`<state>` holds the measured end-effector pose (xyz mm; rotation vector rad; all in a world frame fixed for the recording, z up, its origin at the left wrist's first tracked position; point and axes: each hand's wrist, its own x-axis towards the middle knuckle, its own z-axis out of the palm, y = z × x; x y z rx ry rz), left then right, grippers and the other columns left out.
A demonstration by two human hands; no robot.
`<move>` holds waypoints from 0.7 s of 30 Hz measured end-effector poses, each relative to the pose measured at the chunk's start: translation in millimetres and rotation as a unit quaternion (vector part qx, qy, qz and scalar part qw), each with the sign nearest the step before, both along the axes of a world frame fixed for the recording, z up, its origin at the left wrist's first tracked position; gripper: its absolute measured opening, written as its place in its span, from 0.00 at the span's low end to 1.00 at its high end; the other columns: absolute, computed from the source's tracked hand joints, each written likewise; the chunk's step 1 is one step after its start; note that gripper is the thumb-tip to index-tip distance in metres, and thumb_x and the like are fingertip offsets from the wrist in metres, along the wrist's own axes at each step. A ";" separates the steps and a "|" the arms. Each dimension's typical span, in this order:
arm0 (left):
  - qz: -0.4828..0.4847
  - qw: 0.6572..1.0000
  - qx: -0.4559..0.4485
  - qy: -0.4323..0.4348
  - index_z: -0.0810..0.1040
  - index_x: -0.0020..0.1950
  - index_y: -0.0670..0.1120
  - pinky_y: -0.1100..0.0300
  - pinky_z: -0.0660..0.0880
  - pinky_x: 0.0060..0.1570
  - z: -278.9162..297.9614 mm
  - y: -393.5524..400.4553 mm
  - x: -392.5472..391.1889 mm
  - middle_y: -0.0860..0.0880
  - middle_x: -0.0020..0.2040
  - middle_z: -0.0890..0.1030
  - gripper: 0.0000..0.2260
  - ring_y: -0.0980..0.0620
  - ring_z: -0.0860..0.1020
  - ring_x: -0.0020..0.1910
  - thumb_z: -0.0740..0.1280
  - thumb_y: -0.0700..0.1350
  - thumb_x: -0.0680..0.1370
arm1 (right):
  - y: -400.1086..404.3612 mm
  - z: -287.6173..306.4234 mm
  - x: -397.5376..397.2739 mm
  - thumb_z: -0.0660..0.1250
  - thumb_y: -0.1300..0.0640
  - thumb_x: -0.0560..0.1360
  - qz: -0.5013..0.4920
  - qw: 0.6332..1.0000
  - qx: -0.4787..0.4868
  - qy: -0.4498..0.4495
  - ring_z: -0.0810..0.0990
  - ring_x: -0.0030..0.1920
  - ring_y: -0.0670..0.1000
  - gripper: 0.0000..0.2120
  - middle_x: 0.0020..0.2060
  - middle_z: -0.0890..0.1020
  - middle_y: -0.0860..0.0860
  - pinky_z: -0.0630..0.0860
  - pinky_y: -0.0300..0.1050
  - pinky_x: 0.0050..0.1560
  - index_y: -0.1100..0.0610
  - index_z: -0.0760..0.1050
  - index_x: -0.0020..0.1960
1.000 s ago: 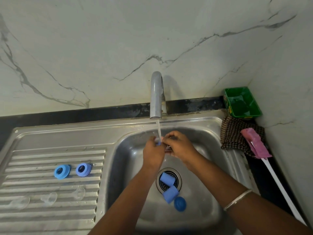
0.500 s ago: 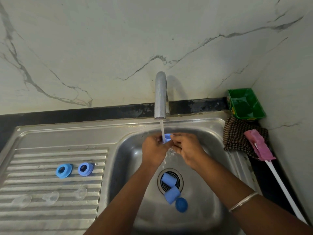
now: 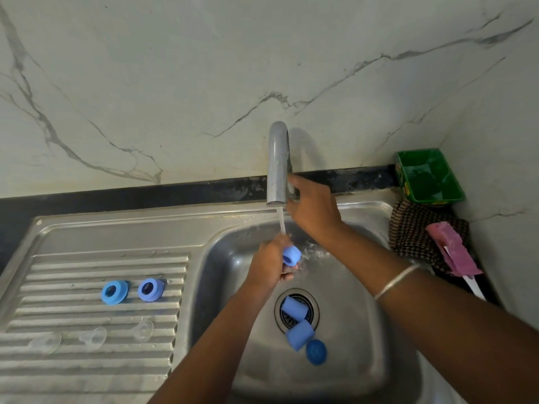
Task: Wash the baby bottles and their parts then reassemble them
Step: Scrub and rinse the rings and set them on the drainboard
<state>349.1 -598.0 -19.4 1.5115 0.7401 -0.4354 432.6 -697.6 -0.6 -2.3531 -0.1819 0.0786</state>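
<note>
Now my left hand (image 3: 269, 265) grips a smooth, hollow blue plastic cap (image 3: 291, 256) under the thin water stream, while my right hand (image 3: 313, 209), fingers loosely curled, touches the polished steel tap (image 3: 278, 163) just above.

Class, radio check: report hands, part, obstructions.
Left hand grips blue cap under running water. Right hand at tap. Three blue parts over drain.
</note>
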 end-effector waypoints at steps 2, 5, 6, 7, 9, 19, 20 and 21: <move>-0.057 0.997 0.024 -0.036 0.79 0.43 0.45 0.58 0.74 0.38 1.2 1.6 1.4 0.46 0.37 0.81 0.05 0.54 0.77 0.33 0.66 0.44 0.77 | 7.4 11.3 9.2 0.68 0.51 0.78 0.010 0.998 -0.055 0.040 0.80 0.57 0.59 0.15 0.56 0.82 0.57 0.78 0.53 0.58 0.57 0.77 0.62; -0.150 0.977 0.108 -0.110 0.81 0.40 0.51 0.67 0.73 0.40 0.8 7.1 1.1 0.54 0.38 0.83 0.08 0.64 0.79 0.37 0.74 0.38 0.72 | 19.7 18.6 11.9 0.67 0.54 0.80 0.022 0.994 -0.102 0.034 0.80 0.57 0.60 0.12 0.55 0.82 0.59 0.78 0.54 0.56 0.60 0.77 0.59; -0.171 0.963 0.154 -0.138 0.80 0.40 0.53 0.71 0.72 0.39 -2.4 9.1 0.9 0.57 0.38 0.82 0.11 0.67 0.79 0.37 0.76 0.37 0.70 | 22.7 17.6 12.1 0.66 0.54 0.80 0.023 0.994 -0.108 0.024 0.80 0.57 0.60 0.12 0.55 0.82 0.59 0.79 0.53 0.56 0.60 0.76 0.60; -0.186 0.950 0.194 -0.159 0.79 0.41 0.54 0.73 0.71 0.39 -3.8 10.3 -1.0 0.58 0.38 0.80 0.13 0.68 0.79 0.38 0.78 0.38 0.69 | 23.7 14.5 11.9 0.66 0.54 0.80 0.017 0.994 -0.109 0.016 0.81 0.56 0.60 0.12 0.55 0.82 0.59 0.79 0.53 0.55 0.60 0.76 0.60; -0.202 0.930 0.254 -0.176 0.81 0.49 0.52 0.74 0.70 0.40 -6.2 13.8 -3.0 0.58 0.43 0.80 0.15 0.63 0.79 0.42 0.80 0.40 0.67 | 22.3 6.6 13.9 0.66 0.56 0.80 -0.001 0.996 -0.085 0.004 0.81 0.55 0.63 0.11 0.53 0.82 0.60 0.79 0.55 0.54 0.59 0.76 0.60; -0.225 0.905 0.318 -0.173 0.82 0.52 0.50 0.67 0.72 0.44 -12.4 20.2 -25.4 0.55 0.44 0.83 0.17 0.57 0.78 0.43 0.81 0.46 0.66 | 5.6 -22.2 -21.7 0.61 0.53 0.82 -0.094 0.992 0.064 0.061 0.79 0.46 0.59 0.09 0.40 0.79 0.55 0.69 0.47 0.42 0.57 0.73 0.46; -0.218 0.908 0.317 -0.167 0.81 0.49 0.49 0.66 0.72 0.42 -14.2 19.2 -30.1 0.55 0.42 0.82 0.15 0.58 0.78 0.41 0.81 0.48 0.67 | 0.2 -28.3 -36.8 0.62 0.53 0.81 -0.090 0.991 0.073 0.070 0.79 0.46 0.58 0.08 0.42 0.80 0.55 0.72 0.47 0.43 0.57 0.75 0.47; -0.213 0.911 0.317 -0.157 0.81 0.46 0.49 0.65 0.72 0.41 -16.7 18.1 -34.6 0.55 0.39 0.81 0.13 0.58 0.77 0.39 0.80 0.50 0.68 | -5.2 -36.2 -54.1 0.63 0.53 0.81 -0.081 0.989 0.091 0.082 0.80 0.45 0.56 0.08 0.42 0.81 0.54 0.74 0.48 0.45 0.56 0.76 0.49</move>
